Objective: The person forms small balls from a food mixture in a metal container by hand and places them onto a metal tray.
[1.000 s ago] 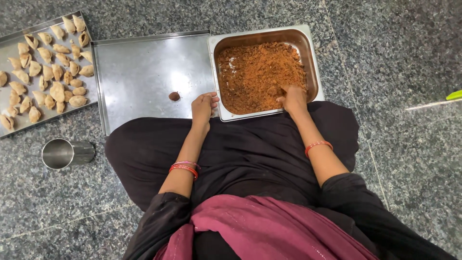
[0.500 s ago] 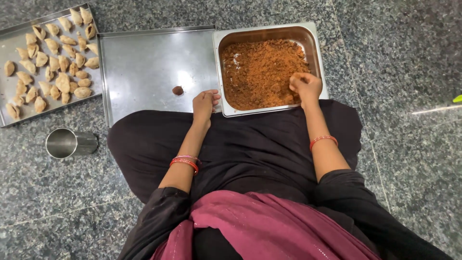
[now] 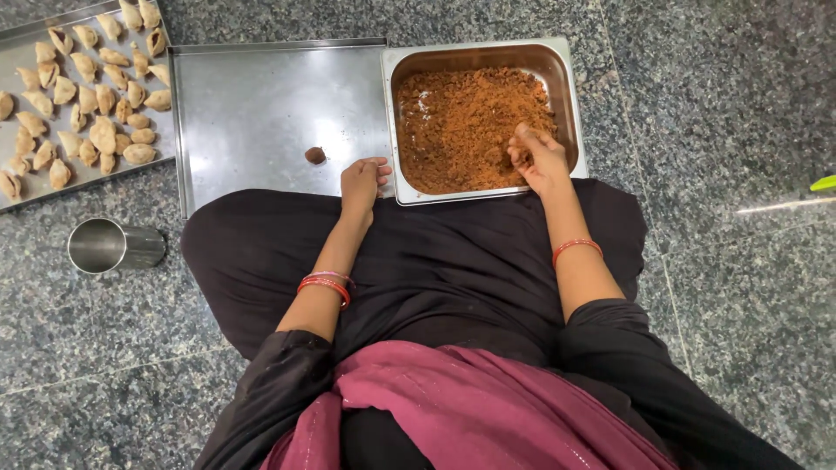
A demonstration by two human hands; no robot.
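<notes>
The right hand [image 3: 538, 158] is inside the deep steel pan [image 3: 564, 91], fingers curled and pinching some of the brown crumbly filling [image 3: 466, 122]. The left hand [image 3: 361, 183] rests at the pan's near left corner, loosely curled and holding nothing. A small brown ball of filling [image 3: 314, 155] lies alone on the flat steel tray [image 3: 261, 96], just beside the left hand. Further left, a second tray [image 3: 17, 61] carries many folded pastries [image 3: 103, 135], and a steel cup [image 3: 109, 245] lies on the granite floor [image 3: 723, 104]
</notes>
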